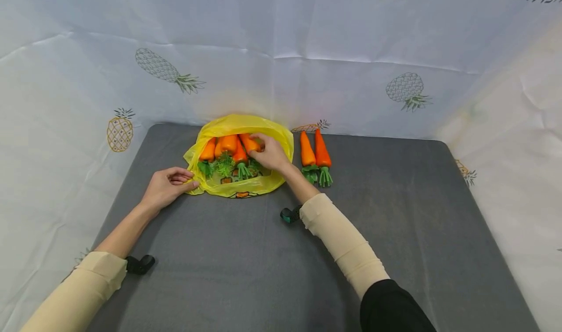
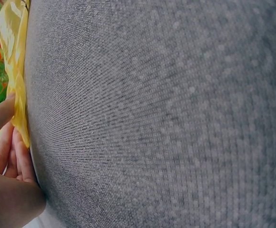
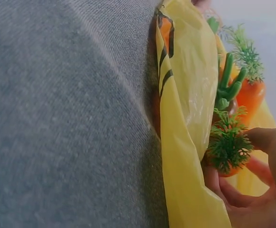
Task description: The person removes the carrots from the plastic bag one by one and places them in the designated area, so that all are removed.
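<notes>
A yellow plastic bag [image 1: 246,122] lies with its mouth spread wide on the grey table, several orange carrots [image 1: 228,142] with green tops inside. My left hand [image 1: 164,188] pinches the bag's left edge between thumb and fingers; the left wrist view shows the yellow film [image 2: 19,99] there. Reaching into the mouth from the right, my right hand [image 1: 273,155] grips a carrot [image 1: 249,142] among the others. In the right wrist view, the feathery green top [image 3: 231,147] of this carrot shows between thumb and fingers, its lower body partly hidden by the bag wall.
Just right of the bag, two more carrots [image 1: 322,149] lie side by side, tops toward me. The grey tabletop [image 1: 395,224] extends to the right and in front. A white cloth with pineapple prints [image 1: 281,39] hangs behind the table and at both sides.
</notes>
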The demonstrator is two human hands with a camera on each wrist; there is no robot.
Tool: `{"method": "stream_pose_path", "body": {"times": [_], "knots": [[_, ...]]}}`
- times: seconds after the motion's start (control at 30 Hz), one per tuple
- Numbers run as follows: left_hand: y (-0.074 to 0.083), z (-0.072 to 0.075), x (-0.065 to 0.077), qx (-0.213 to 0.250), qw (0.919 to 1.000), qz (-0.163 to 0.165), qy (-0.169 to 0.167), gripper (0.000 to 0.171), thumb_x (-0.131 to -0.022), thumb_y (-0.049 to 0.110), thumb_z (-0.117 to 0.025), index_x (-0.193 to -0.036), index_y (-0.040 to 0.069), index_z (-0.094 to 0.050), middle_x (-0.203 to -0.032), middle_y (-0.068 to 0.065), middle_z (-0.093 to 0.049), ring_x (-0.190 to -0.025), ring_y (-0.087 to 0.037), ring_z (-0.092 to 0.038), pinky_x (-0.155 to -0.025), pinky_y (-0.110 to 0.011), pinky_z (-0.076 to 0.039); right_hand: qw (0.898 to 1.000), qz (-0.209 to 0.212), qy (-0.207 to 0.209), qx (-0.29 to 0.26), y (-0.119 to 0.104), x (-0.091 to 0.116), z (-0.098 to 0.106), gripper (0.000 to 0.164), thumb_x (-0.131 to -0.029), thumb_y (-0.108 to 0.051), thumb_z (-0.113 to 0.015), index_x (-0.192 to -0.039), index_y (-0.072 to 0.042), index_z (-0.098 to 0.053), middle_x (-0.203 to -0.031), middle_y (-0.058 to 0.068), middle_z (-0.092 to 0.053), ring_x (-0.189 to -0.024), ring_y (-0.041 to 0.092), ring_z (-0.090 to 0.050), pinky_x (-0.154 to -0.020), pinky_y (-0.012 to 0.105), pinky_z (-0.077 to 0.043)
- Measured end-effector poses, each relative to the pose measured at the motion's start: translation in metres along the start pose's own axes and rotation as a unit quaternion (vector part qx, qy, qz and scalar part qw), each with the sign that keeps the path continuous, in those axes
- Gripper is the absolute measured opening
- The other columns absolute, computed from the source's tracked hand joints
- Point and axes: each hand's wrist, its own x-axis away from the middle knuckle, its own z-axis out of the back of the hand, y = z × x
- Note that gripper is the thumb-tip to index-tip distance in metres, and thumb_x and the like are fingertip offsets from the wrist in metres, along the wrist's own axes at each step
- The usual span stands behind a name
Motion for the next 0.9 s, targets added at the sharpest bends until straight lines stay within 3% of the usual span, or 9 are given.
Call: {"method": "stream_pose_path", "body": {"times": [0.17,0.4,0.67,0.9], "knots": [[0.0,0.0,0.001,-0.001,1.0,0.002,0.003,0.044,-0.099,0.031,-0.083,-0.128,-0.001,-0.073,-0.12,-0.023,-0.073,-0.085,0.011,-0.062,-0.078,-0.008,-0.053,1.0,0.0,-0.003,-0.015,0.0,0.004,0.006,0.047,-0.105,-0.019,-0.069,-0.152,-0.015,-0.062,-0.143,0.018,-0.069,-0.124,0.034,-0.07,-0.082,0.038,-0.057],[0.001,0.0,0.0,0.001,1.0,0.001,0.003,0.043,-0.099,0.03,-0.083,-0.127,-0.001,-0.073,-0.118,-0.023,-0.073,-0.085,0.01,-0.063,-0.078,-0.008,-0.054,1.0,-0.014,0.003,-0.02,-0.004,0.012,0.013,0.045,-0.106,-0.021,-0.068,-0.15,-0.017,-0.063,-0.142,0.017,-0.069,-0.129,0.034,-0.067,-0.08,0.038,-0.056],[0.001,0.0,0.0,0.003,1.0,-0.002,0.002,0.042,-0.099,0.029,-0.083,-0.127,-0.001,-0.074,-0.115,-0.019,-0.073,-0.085,0.009,-0.063,-0.078,-0.008,-0.054,1.0,0.001,0.015,-0.022,-0.008,0.028,0.021,0.043,-0.104,-0.021,-0.07,-0.146,-0.013,-0.066,-0.141,0.016,-0.069,-0.122,0.035,-0.068,-0.084,0.045,-0.059],[0.001,0.0,0.0,0.004,0.9999,-0.006,0.007,0.041,-0.099,0.028,-0.083,-0.126,-0.002,-0.074,-0.115,-0.02,-0.074,-0.085,0.01,-0.063,-0.077,-0.008,-0.054,0.999,0.024,0.017,-0.017,-0.009,0.043,0.025,0.042,-0.102,-0.021,-0.072,-0.143,-0.014,-0.068,-0.136,0.017,-0.072,-0.114,0.035,-0.073,-0.099,0.05,-0.062]]}}
